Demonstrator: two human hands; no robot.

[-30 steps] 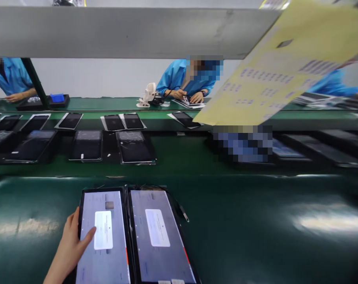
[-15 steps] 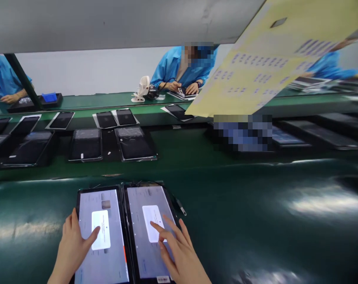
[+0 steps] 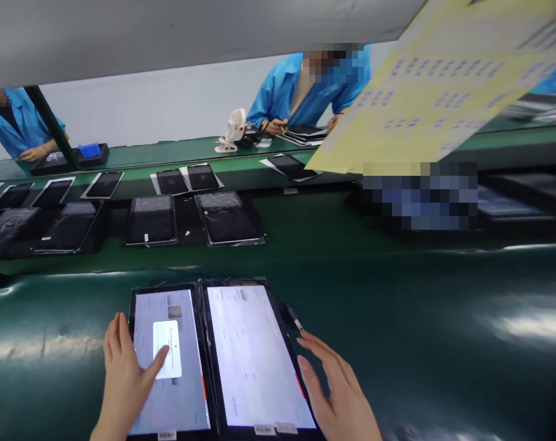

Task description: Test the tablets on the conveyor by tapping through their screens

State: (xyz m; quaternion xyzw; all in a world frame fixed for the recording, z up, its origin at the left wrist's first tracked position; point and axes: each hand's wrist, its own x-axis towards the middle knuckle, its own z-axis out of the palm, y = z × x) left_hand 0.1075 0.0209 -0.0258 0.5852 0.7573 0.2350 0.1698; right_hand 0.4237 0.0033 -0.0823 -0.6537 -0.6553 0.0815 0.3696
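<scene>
Your right fingers [image 3: 319, 350] are spread apart and now lifted away, just beside the right tablet [image 3: 253, 355], whose white dialog has gone from the screen. Your left fingers [image 3: 120, 331], also apart, stay over the left tablet [image 3: 177, 398], where the dialog box [image 3: 168, 349] remains; both tablets lie on the green mat [image 3: 397, 343].

Free passage for the right hand [image 3: 340, 389] runs over the green mat [image 3: 397, 324] to its right. The 2 lit tablets [image 3: 253, 355] occupy the area beside it, beneath the left hand [image 3: 126, 373]. The far row of dark tablets [image 3: 229, 217] limits forward reach, and a yellow printed sheet [image 3: 443, 92] obstructs the upper right.
</scene>
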